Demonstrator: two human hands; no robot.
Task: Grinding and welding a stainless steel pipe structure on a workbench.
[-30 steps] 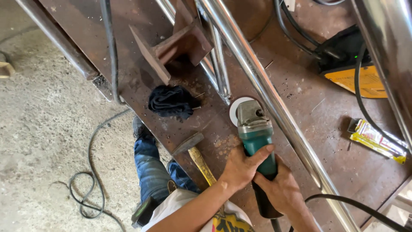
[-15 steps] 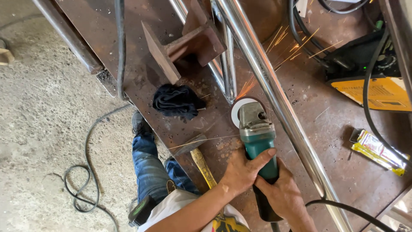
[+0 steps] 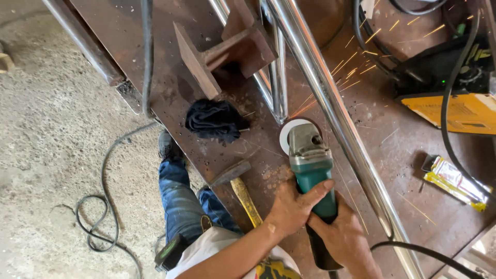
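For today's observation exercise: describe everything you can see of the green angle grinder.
The angle grinder has a teal-green plastic body, a grey metal gear head and a black rear handle with a black cable trailing away. Its pale disc meets the shiny steel tube, throwing orange sparks. The left hand and right hand both grip it above the rusty steel table.

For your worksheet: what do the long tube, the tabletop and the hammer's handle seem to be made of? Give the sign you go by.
Long tube: likely polished steel, since it shines like a mirror and sparks fly where the angle grinder meets the metal beside it.
Tabletop: probably bare steel plate, brown and rust-stained, matt.
Hammer's handle: looks like pale yellowish wood, though the finish is hard to tell.
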